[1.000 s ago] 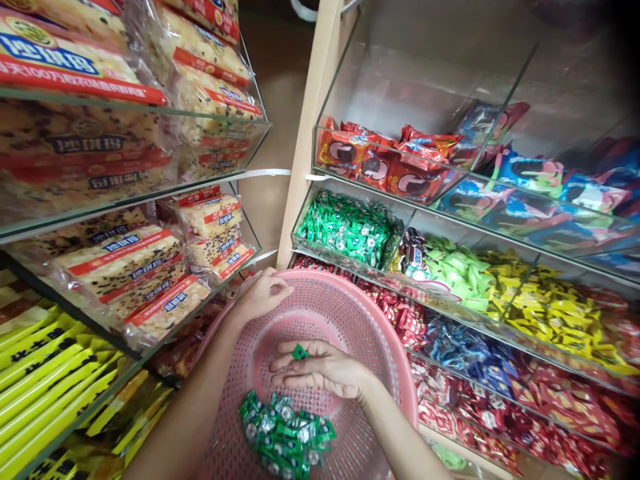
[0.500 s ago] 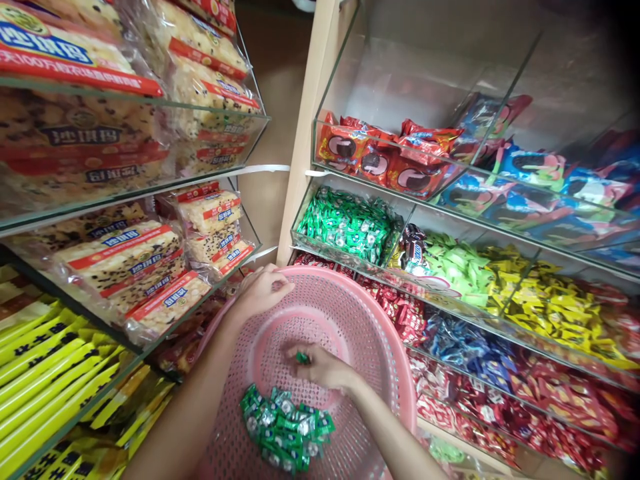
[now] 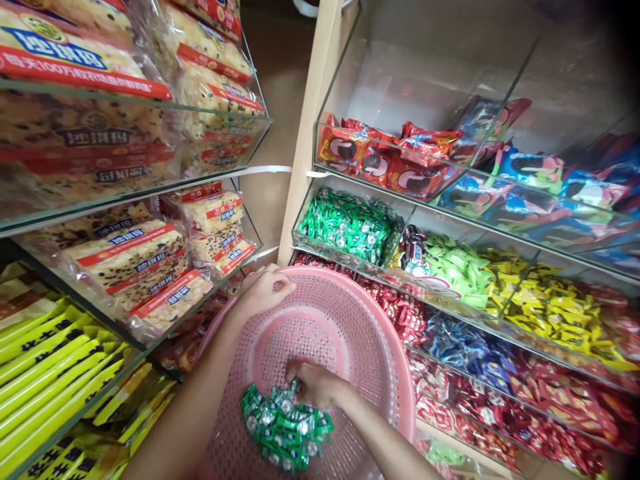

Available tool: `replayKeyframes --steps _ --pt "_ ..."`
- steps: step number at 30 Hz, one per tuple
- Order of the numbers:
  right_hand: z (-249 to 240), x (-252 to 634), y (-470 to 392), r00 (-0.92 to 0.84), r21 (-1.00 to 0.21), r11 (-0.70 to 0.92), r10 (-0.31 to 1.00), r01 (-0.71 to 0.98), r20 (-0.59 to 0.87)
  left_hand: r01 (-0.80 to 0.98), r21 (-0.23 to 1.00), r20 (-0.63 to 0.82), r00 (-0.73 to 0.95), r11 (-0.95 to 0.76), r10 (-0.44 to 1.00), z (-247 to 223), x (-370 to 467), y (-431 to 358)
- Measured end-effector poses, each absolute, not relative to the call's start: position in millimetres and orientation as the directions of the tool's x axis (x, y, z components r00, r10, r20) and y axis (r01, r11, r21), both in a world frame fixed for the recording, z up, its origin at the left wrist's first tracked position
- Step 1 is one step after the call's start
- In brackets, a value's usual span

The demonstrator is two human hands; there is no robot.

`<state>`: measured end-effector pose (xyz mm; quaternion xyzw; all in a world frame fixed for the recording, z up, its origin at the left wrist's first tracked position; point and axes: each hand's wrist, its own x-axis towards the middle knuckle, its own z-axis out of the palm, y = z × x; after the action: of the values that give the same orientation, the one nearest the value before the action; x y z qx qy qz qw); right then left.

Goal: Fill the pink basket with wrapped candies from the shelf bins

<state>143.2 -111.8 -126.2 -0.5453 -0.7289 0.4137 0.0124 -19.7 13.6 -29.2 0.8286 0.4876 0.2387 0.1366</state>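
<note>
A pink perforated plastic basket (image 3: 374, 327) tilts in front of me. My left hand (image 3: 263, 291) is closed over its far left rim. Green-wrapped candies (image 3: 283, 432) lie in a pile in the near part of the basket. At the pile's upper edge is my right hand (image 3: 320, 385), its fingers curled round a green-wrapped candy that shows at the fingertips. The hand itself hides some of the fingers.
Past the rim, a clear shelf bin holds more green candies (image 3: 347, 223). Red-wrapped snacks (image 3: 385, 157) sit above, yellow-wrapped candies (image 3: 555, 307) to the right. At left, packaged puffed-rice-like cakes (image 3: 145, 257) stand on glass-fronted shelves, over yellow packets (image 3: 55, 373).
My right hand has moved down and slightly toward me, from above the basket's middle to the pile's upper edge. My left hand stays on the rim.
</note>
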Motion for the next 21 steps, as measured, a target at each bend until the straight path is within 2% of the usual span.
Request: replayKeyframes --steps 4,7,14,19,21 --pt "-123 143 -114 -0.44 -0.507 0.152 0.736 0.848 -0.515 0.738 0.469 0.263 0.407 -0.485 0.874 -30 -19 14" --pt "-121 141 -115 -0.442 -0.473 0.174 0.713 0.864 -0.545 0.741 0.471 0.255 0.405 -0.478 0.878 -30 -19 14" --pt "-116 140 -118 -0.445 -0.516 0.181 0.775 0.837 -0.45 0.739 0.47 0.259 0.407 -0.482 0.876 -30 -20 14" --pt "-110 143 -118 -0.383 -0.467 0.192 0.852 0.863 -0.356 0.735 0.476 0.258 0.408 -0.482 0.876 -30 -20 14" --pt "-110 142 -118 -0.374 -0.486 0.196 0.877 0.852 -0.302 0.739 0.474 0.257 0.403 -0.478 0.878 -30 -19 13"
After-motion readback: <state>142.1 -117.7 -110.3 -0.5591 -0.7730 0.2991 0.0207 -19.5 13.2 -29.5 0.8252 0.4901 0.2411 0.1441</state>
